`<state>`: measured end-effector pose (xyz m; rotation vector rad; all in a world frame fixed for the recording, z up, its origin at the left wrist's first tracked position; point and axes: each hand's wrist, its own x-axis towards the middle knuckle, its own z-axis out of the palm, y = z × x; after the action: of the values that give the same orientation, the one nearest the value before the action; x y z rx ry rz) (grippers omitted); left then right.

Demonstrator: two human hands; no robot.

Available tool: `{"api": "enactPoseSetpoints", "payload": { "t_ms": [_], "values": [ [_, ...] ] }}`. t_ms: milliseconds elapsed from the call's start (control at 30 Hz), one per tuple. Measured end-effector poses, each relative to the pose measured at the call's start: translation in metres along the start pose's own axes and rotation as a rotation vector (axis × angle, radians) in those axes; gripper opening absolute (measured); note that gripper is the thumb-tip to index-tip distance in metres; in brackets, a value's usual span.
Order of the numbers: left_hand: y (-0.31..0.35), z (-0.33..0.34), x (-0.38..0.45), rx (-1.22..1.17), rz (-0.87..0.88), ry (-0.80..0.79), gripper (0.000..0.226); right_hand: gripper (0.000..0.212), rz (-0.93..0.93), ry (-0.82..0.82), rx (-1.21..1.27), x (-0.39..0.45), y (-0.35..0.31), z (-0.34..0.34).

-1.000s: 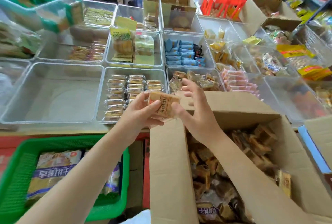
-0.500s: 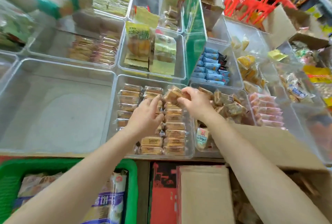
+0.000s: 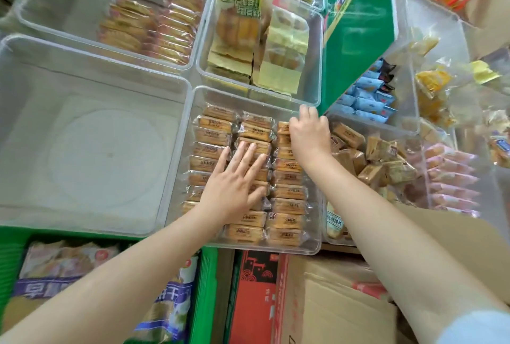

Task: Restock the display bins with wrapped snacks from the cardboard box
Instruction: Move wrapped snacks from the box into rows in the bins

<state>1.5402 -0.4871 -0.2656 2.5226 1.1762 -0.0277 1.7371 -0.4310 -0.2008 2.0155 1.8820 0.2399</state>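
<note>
shop shelving fills the head view, a grid of clear plastic display bins butted rim to rim above a green plastic crate (image 3: 205,288) of bagged biscuits and a brown cardboard box (image 3: 331,302) at the lower right. the clear plastic bin in the middle (image 3: 190,101) holds three columns of tan wrapped snack cakes (image 3: 212,136), each pack lying with its long axis left to right and stacked front to back. the left hand (image 3: 234,186) lies flat on the middle column, fingers straight and spread, pressing the packs down and gripping nothing. the right hand (image 3: 309,134) sits over the far end of the right column, just ahead of the left hand and nearer the bin's far wall; its fingers curl downward, and whether they pinch a pack there is hidden by the back of the hand. any slot left to fill seems to lie under those right fingers, so the right hand is the nearer one. the large clear plastic bin to the left (image 3: 82,48) shows only its bare floor. the neighbouring clear bin on the right (image 3: 414,134) holds loose brown wrapped squares (image 3: 372,150); beyond it lie pink packs (image 3: 452,178), and a farther bin holds blue packs (image 3: 367,95).
</note>
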Motion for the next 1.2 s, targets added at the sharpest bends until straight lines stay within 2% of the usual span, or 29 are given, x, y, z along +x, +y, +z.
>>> {"api": "enactPoseSetpoints", "payload": {
  "t_ms": [100, 167, 233, 300, 367, 433, 500, 567, 633, 767, 867, 967, 1033, 1133, 1200],
  "values": [
    [-0.001, 0.001, 0.0, -0.003, 0.002, 0.001, 0.072, 0.024, -0.084, 0.017, -0.056, -0.001, -0.005, 0.004],
    [-0.002, 0.001, 0.001, 0.004, 0.003, 0.003, 0.072, 0.033, -0.071, -0.025, -0.05, -0.009, -0.008, 0.009],
    [-0.001, 0.001, 0.001, 0.021, 0.006, -0.002, 0.072, 0.055, -0.026, -0.141, 0.03, -0.023, -0.014, 0.014],
    [-0.001, 0.0, 0.002, 0.035, 0.005, -0.015, 0.072, 0.075, 0.026, -0.305, 0.227, -0.031, -0.016, 0.011],
    [0.0, -0.003, 0.002, 0.046, -0.005, -0.042, 0.073, 0.085, 0.054, -0.412, 0.32, -0.032, -0.015, 0.001],
    [0.001, -0.008, 0.002, 0.055, -0.018, -0.076, 0.072, 0.083, 0.063, -0.498, 0.403, -0.034, -0.015, -0.019],
    [0.003, -0.02, 0.0, 0.048, -0.037, -0.135, 0.072, 0.064, 0.054, -0.528, 0.51, -0.043, -0.013, -0.044],
    [0.011, -0.039, -0.009, 0.039, -0.049, -0.184, 0.072, 0.045, 0.071, -0.442, 0.626, -0.066, -0.006, -0.07],
    [0.029, -0.057, -0.028, -0.011, -0.053, -0.176, 0.065, 0.033, 0.114, -0.259, 0.794, -0.105, 0.006, -0.094],
    [0.085, -0.082, -0.098, -0.416, -0.035, 0.0, 0.048, 0.022, 0.116, 0.145, 1.079, -0.224, 0.032, -0.139],
    [0.135, -0.094, -0.142, -0.664, -0.015, 0.039, 0.035, 0.02, 0.134, 0.27, 1.093, -0.308, 0.052, -0.156],
    [0.19, -0.092, -0.172, -0.827, -0.028, -0.025, 0.047, 0.02, 0.259, 0.296, 1.077, -0.362, 0.076, -0.144],
    [0.225, -0.082, -0.184, -0.855, -0.028, -0.065, 0.072, 0.02, 0.335, 0.287, 1.073, -0.384, 0.091, -0.123],
    [0.268, -0.066, -0.192, -0.9, -0.088, -0.034, 0.104, 0.02, 0.377, 0.152, 1.024, -0.404, 0.105, -0.078],
    [0.287, -0.056, -0.192, -0.972, -0.184, 0.051, 0.109, 0.023, 0.388, 0.029, 0.971, -0.409, 0.113, -0.048]
  ]
}}
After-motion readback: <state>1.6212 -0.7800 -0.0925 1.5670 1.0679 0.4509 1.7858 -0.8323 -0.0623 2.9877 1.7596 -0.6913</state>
